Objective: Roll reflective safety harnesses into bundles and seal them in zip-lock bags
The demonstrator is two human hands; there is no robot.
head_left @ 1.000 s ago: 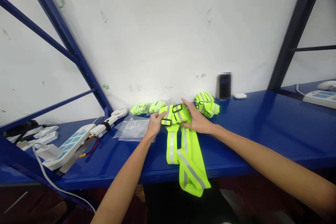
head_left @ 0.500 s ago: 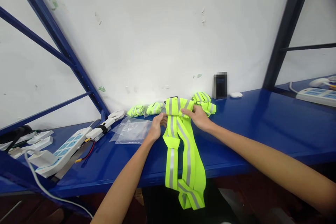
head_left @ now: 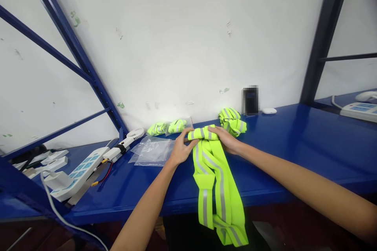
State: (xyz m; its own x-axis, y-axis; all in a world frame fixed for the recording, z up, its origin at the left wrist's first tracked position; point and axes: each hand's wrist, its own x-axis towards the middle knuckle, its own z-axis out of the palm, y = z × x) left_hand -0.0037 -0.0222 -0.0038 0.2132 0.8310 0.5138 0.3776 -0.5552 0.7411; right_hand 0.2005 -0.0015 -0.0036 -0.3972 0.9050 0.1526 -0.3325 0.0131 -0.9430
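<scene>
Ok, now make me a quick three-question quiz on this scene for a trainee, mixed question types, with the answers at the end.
1. True or false: the yellow-green strap extends past the near edge of the blue table.

2. Multiple choice: what lies flat just to the left of the left grip?
A) the white oval case
B) the clear plastic bags
C) the dark upright object

3. Count: how many of the person's grips are on the strap's rolled end?

Key:
1. True.
2. B.
3. Two: the left grip at one side and the right grip at the other.
</scene>
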